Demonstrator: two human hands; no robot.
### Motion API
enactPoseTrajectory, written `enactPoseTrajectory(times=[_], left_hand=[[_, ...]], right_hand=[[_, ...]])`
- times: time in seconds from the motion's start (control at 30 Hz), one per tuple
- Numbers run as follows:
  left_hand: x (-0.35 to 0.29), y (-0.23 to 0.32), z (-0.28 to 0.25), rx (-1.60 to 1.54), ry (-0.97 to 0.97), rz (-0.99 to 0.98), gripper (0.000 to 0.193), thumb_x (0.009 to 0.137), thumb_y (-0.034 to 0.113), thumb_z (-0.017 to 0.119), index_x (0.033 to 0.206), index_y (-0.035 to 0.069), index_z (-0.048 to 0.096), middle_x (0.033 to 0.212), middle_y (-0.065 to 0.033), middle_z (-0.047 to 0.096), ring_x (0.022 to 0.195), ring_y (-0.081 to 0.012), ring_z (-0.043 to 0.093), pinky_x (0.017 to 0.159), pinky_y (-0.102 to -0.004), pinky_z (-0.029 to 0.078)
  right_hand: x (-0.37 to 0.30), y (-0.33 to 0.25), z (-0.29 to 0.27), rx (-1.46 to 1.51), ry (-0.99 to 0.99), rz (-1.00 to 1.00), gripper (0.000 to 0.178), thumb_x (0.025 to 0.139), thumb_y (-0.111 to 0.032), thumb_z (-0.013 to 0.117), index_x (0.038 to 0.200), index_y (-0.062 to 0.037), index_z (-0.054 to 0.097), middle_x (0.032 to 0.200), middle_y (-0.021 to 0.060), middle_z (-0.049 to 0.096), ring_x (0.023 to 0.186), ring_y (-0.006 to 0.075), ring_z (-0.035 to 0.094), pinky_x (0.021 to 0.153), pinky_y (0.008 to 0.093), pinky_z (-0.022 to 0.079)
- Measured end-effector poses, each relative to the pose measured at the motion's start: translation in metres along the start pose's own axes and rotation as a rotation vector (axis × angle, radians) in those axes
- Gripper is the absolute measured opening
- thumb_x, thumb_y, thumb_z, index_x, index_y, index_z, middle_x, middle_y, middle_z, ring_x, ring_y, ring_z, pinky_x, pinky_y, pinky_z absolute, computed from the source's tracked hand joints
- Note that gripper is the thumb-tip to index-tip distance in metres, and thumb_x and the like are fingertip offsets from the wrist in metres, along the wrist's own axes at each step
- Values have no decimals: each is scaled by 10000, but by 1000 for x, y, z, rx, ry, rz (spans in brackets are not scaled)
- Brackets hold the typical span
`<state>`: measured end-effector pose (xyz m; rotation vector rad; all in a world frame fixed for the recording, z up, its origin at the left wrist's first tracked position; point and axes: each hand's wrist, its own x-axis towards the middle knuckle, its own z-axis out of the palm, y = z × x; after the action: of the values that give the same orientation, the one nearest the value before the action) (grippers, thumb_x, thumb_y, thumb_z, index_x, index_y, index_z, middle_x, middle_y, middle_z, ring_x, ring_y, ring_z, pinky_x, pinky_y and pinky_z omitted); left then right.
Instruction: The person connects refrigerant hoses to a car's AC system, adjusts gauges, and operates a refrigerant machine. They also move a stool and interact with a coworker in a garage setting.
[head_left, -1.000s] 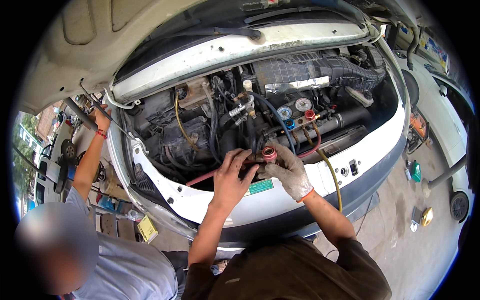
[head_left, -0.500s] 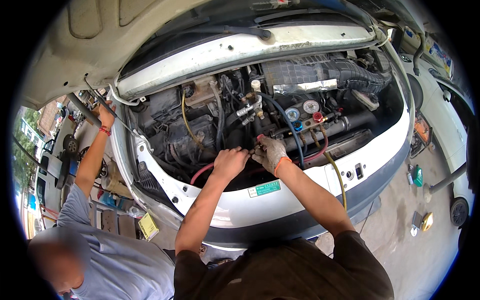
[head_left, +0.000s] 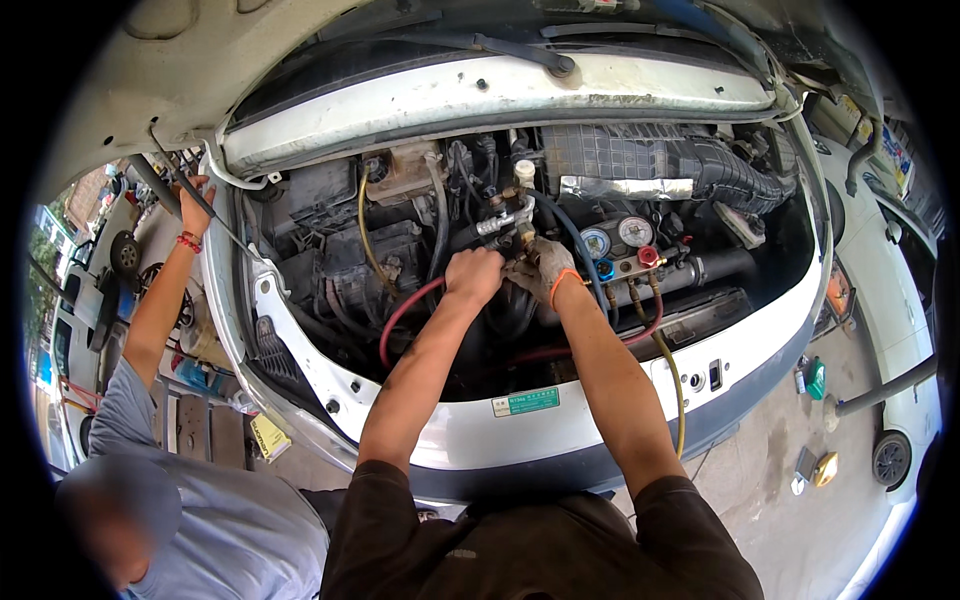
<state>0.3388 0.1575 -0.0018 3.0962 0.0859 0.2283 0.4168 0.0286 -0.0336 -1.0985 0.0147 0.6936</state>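
My left hand, bare and closed, is at the upper end of a red hose, which runs into the fingers and loops down through the engine bay. Right beside it, my right hand, in a dirty light work glove with an orange band at the wrist, has its fingers curled in; what they hold is hidden. Just above both hands is a silver metal fitting with brass parts. To the right lies a gauge manifold with two round dials, a blue knob and a red knob.
A co-worker in a grey shirt at the left has one hand raised beside a prop rod under the lifted hood. A yellow hose hangs over the white front panel. A green bottle stands on the floor at right.
Both my hands have moved farther into the engine bay, up to the metal fitting, and the red hose's end has come along with my left hand. The view has shifted slightly.
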Motion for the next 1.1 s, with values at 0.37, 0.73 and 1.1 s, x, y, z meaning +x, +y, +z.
enactPoseTrajectory(times=[0.37,0.73,1.1], left_hand=[[8,-4,19,-126,64,5,123,728,142,576,734,73,678,787,-106,658,763,-271,638,641,-382,493],[7,-16,42,-198,100,-43,162,771,128,516,774,96,674,864,-70,653,825,-228,633,691,-347,485],[6,-21,42,-229,129,-55,162,773,127,516,814,92,668,905,-60,652,864,-226,624,710,-346,476]], right_hand=[[-14,-48,-10,-1392,-119,-304,636,708,-169,687,1264,-23,417,1012,169,599,960,276,577,857,347,439],[10,-10,-18,-934,-149,-413,611,638,71,700,1168,-26,413,1035,45,514,889,120,503,792,261,459],[18,-21,-14,-1098,-118,-291,477,614,46,740,1049,-7,551,905,5,582,773,83,518,710,230,465]])
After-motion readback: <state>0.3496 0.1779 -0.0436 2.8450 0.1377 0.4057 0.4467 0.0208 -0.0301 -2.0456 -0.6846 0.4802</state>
